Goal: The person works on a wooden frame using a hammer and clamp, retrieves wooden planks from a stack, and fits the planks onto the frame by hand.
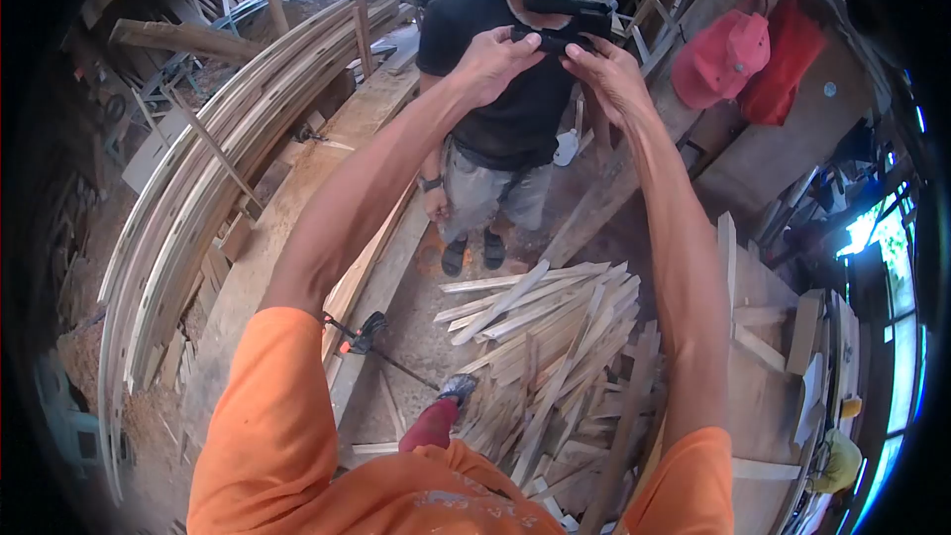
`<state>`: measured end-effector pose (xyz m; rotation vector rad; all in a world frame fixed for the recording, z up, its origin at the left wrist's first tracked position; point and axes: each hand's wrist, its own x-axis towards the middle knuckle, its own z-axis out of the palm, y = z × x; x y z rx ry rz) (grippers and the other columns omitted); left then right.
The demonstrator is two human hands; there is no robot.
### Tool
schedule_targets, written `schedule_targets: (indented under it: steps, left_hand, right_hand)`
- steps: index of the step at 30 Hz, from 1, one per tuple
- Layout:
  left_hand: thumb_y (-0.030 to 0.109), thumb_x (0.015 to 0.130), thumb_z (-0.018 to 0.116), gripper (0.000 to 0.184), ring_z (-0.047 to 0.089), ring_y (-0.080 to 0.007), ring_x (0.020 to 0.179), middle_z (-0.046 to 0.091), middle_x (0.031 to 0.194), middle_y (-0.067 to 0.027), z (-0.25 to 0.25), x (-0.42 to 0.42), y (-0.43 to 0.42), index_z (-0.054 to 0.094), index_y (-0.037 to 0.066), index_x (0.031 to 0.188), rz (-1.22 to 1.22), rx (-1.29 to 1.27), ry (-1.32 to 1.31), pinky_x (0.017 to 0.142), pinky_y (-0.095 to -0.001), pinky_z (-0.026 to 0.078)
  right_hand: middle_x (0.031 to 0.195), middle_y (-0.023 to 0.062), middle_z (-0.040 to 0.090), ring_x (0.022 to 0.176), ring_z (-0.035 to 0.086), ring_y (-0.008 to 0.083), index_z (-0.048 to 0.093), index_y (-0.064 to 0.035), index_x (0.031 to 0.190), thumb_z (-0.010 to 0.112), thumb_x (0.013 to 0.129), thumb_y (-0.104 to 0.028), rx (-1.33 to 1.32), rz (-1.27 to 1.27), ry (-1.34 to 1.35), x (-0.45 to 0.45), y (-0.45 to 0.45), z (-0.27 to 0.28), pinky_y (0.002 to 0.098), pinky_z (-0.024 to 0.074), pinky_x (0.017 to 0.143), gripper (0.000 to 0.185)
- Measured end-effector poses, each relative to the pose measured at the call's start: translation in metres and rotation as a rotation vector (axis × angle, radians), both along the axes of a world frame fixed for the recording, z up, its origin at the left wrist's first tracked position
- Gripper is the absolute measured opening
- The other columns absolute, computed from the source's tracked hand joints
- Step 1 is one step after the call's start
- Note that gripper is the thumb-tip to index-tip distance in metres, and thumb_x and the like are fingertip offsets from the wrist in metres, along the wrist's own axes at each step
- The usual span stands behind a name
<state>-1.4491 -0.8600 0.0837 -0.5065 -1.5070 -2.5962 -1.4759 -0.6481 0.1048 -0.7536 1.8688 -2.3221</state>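
Biggest in the room from where I stand is the bundle of curved wooden strips sweeping down the left of the frame, laid edge to edge, probably so they keep one bend. Beside it runs a long, dusty worktop. In the upper centre a co-worker in a black shirt stands facing the camera, wearing a head-mounted device. Below, a loose heap of cut wood sprawls over the floor at lower centre, a likely stumbling point in the narrow space between the two people. A pink cap and a red bag or cloth hang at upper right, out of the way. Left of centre, a black-and-orange clamp sits by the timber's edge. Smallest is the dark object at upper centre, before the co-worker's chest: the left hand and right hand grip its two ends, fingers bent around it and thumbs towards the camera, seemingly to keep it steady and level; what it is, I can't tell.
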Motion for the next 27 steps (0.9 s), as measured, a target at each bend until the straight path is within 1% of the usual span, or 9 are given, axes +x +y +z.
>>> schedule_targets:
  steps: [2,6,12,19,21,22,24,25,27]
  left_hand:
    - [0.008,0.098,0.074,0.101,0.057,-0.0285,0.132,0.05,0.142,-0.0232,0.006,0.003,-0.001,-0.003,-0.017,0.158,-0.04,0.02,0.013,0.121,-0.0404,0.045]
    - [0.009,0.099,0.074,0.099,0.058,-0.0291,0.131,0.05,0.144,-0.0244,0.017,0.002,-0.002,0.0,-0.018,0.158,-0.003,-0.041,0.031,0.12,-0.0406,0.047]
    - [0.004,0.098,0.073,0.08,0.065,-0.0318,0.126,0.058,0.136,-0.0257,0.033,0.009,0.0,0.019,-0.022,0.152,0.032,-0.053,0.052,0.116,-0.038,0.052]
    - [0.003,0.095,0.076,0.082,0.064,-0.032,0.127,0.058,0.138,-0.0275,0.047,-0.001,0.001,0.022,-0.022,0.151,0.002,-0.097,0.102,0.119,-0.0389,0.049]
    - [0.004,0.097,0.073,0.053,0.069,-0.0314,0.115,0.064,0.126,-0.0242,0.046,0.0,0.002,0.047,-0.019,0.137,0.01,-0.043,0.149,0.106,-0.0359,0.058]
    - [0.004,0.097,0.073,0.053,0.069,-0.0314,0.115,0.064,0.126,-0.0242,0.048,-0.002,0.001,0.047,-0.019,0.137,0.005,-0.045,0.149,0.106,-0.0359,0.058]
    - [0.013,0.1,0.073,0.046,0.069,-0.033,0.115,0.064,0.126,-0.0248,0.054,-0.005,-0.003,0.054,-0.016,0.131,-0.124,0.033,0.197,0.105,-0.035,0.058]
    - [0.013,0.1,0.073,0.046,0.069,-0.033,0.115,0.064,0.126,-0.0248,0.06,-0.002,-0.003,0.054,-0.016,0.131,-0.128,0.032,0.198,0.105,-0.035,0.058]
    - [0.021,0.102,0.071,0.044,0.069,-0.0345,0.114,0.065,0.125,-0.0257,0.07,0.003,-0.002,0.058,-0.014,0.126,-0.1,0.101,0.007,0.104,-0.0349,0.059]
  right_hand:
    - [0.118,0.0149,0.068,0.098,0.071,0.0177,0.051,0.015,0.14,0.081,0.092,-0.006,0.021,0.005,0.003,-0.004,-0.001,0.007,0.0297,0.0618,0.091,0.06]
    - [0.12,0.0157,0.066,0.101,0.071,0.0191,0.048,0.0148,0.141,0.08,0.093,-0.006,0.005,0.078,0.06,-0.017,0.001,0.02,0.0311,0.0618,0.093,0.061]
    - [0.122,0.0174,0.066,0.106,0.072,0.0228,0.05,0.0137,0.137,0.077,0.096,-0.006,0.06,0.17,0.016,-0.04,0.011,0.036,0.0308,0.0624,0.097,0.053]
    - [0.124,0.0175,0.066,0.113,0.07,0.0217,0.054,0.0125,0.131,0.072,0.099,-0.003,0.064,0.18,-0.052,-0.046,0.02,0.05,0.0279,0.0617,0.1,0.04]
    - [0.128,0.0224,0.063,0.118,0.068,0.0283,0.053,0.0141,0.13,0.069,0.1,-0.002,0.063,0.222,-0.015,-0.043,0.027,0.052,0.0334,0.0612,0.104,0.037]
    - [0.128,0.0224,0.063,0.118,0.068,0.0283,0.053,0.0141,0.13,0.069,0.1,-0.002,0.061,0.217,-0.015,-0.047,0.032,0.052,0.0334,0.0612,0.104,0.037]
    - [0.131,0.0272,0.061,0.125,0.064,0.0365,0.053,0.0153,0.129,0.061,0.103,0.0,-0.14,0.39,-0.1,-0.055,0.043,0.053,0.0431,0.0561,0.113,0.031]
    - [0.131,0.0272,0.061,0.125,0.064,0.0365,0.053,0.0153,0.129,0.061,0.103,0.0,-0.141,0.387,-0.098,-0.054,0.045,0.057,0.0431,0.0561,0.113,0.031]
    - [0.132,0.0306,0.059,0.129,0.06,0.043,0.051,0.0173,0.129,0.054,0.105,0.001,-0.277,0.427,-0.318,-0.055,0.049,0.068,0.0535,0.0499,0.118,0.029]
